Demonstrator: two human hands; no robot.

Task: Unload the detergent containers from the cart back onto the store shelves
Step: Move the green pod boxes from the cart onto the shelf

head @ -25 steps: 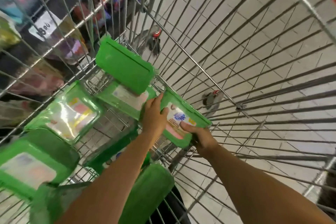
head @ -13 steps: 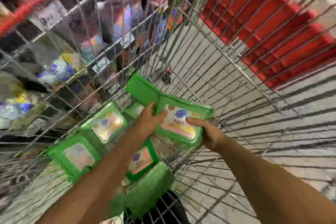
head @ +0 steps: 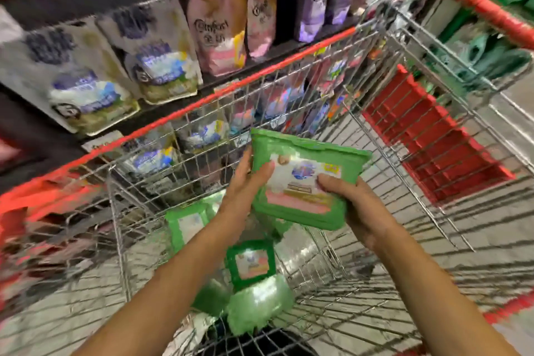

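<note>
- Left of the cart (head: 231,87), just past its red rim, shelves (head: 101,0) carry upright pouches (head: 161,61).
- Low in the cart, other tubs (head: 250,264) lie piled toward its left wall.
- Over the cart floor, the left hand (head: 244,182) grips the tub (head: 306,182) by its left edge, thumb on the label.
- Right hand (head: 361,211) grips the tub's near right corner.
- Right of that, bare wire floor runs to the cart's red flap (head: 433,147).
</note>
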